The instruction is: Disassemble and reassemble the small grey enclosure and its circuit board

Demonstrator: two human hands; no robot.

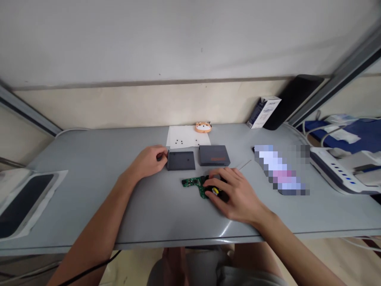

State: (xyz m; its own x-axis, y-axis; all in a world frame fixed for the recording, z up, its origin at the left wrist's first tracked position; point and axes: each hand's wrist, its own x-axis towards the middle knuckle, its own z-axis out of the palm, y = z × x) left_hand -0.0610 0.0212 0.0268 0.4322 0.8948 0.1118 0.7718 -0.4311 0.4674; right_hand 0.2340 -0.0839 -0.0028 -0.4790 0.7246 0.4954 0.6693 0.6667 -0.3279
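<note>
My left hand [153, 159] is closed, its curled fingers at the left edge of a dark grey plastic case half [181, 160] lying flat. A small dark spot shows between thumb and finger; I cannot tell what it is. With bent fingers, my right hand [233, 192] grips a green circuit board [195, 182] that carries black parts and a yellow-rimmed round part [215, 191]. Part of the board is hidden under that hand. Just beyond stands a closed-looking dark grey box-shaped cover [213, 154]. A thin metal rod [245, 165] sticks out behind my right knuckles.
Several tiny black screws [179, 142] lie on white paper [175, 133], beside an orange animal-faced item [203, 127]. On the right are a pixelated phone-like slab [278, 171], a carton [264, 112], a black cylinder [293, 101] and a power strip [333, 171]. A dark panel [25, 202] lies left.
</note>
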